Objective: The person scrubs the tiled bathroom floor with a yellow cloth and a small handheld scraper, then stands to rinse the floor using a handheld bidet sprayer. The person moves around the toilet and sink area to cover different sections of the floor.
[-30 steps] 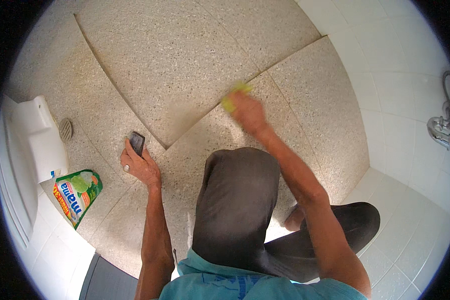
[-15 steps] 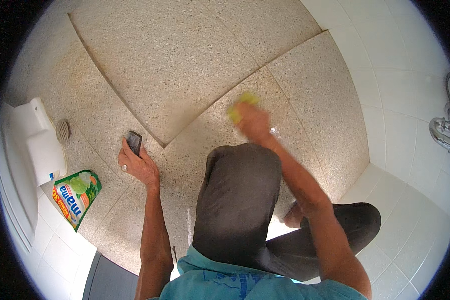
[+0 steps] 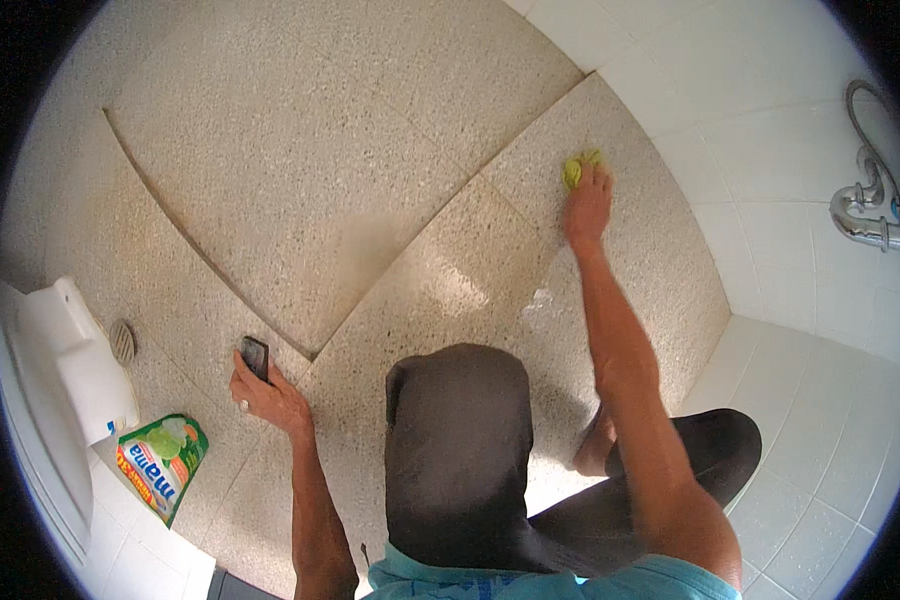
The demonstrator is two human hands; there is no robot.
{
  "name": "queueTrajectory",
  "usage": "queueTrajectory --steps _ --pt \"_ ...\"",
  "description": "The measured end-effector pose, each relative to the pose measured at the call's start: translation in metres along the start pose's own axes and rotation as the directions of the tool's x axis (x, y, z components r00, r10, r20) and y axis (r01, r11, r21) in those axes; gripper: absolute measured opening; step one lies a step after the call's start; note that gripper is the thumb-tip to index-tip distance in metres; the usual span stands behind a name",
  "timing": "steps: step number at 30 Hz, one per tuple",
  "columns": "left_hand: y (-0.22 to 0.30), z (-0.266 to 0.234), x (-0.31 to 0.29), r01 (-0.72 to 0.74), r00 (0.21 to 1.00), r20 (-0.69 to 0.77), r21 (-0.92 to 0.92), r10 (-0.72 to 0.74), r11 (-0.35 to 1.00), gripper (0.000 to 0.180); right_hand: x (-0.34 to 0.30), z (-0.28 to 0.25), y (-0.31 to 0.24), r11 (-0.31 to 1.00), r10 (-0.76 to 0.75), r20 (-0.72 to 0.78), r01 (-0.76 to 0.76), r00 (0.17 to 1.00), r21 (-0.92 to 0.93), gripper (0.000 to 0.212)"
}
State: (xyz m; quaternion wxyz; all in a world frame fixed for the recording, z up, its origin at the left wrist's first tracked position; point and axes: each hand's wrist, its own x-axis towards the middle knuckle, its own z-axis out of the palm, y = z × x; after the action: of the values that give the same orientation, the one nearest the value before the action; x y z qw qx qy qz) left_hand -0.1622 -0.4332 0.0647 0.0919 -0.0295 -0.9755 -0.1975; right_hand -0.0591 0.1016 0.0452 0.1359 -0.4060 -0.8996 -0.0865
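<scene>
With its fingers bent over it, my right hand (image 3: 587, 208) presses a crumpled yellow-green cloth or sponge (image 3: 574, 172) on the speckled stone floor (image 3: 440, 250), far right of the middle. Wet, shiny patches show on the floor nearer to me. My left hand (image 3: 273, 400) is closed around a small dark rectangular block (image 3: 256, 356), close to the corner of a raised floor edge. What kind of block it is I cannot make out. To the left of that hand lies a green pouch (image 3: 165, 462) with a fruit picture, seemingly of cleaning liquid.
A white toilet (image 3: 85, 350) stands at the left, by a round floor drain (image 3: 122, 341). A chrome drain pipe (image 3: 860, 220) sticks out from the white tiled wall (image 3: 770, 150) at the right. Raised edges (image 3: 410, 255) cross the floor. My bent knee (image 3: 460, 420) is between my arms.
My right hand has moved the yellow-green cloth or sponge farther out and to the right. The view has shifted, so the left hand and pouch appear lower; the left hand keeps its block.
</scene>
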Motion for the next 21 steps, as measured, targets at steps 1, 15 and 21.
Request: queueTrajectory --steps 1,15,21 --pt "0.003 -0.002 0.0 0.001 1.0 0.0 0.007 -0.001 1.0 0.055 -0.009 0.002 -0.013 0.986 0.093 0.032 -0.097 0.995 0.136 0.055" --pt "0.003 0.003 0.0 -0.008 1.0 -0.012 -0.079 0.007 0.997 0.054 0.003 0.009 0.063 1.0 0.009 -0.006 -0.009 1.0 0.004 0.034" --pt "0.0 -0.007 -0.001 0.032 0.999 -0.017 0.005 -0.032 0.999 0.055 -0.053 -0.041 0.063 0.909 0.416 0.224 -0.401 0.881 -0.113 0.04"
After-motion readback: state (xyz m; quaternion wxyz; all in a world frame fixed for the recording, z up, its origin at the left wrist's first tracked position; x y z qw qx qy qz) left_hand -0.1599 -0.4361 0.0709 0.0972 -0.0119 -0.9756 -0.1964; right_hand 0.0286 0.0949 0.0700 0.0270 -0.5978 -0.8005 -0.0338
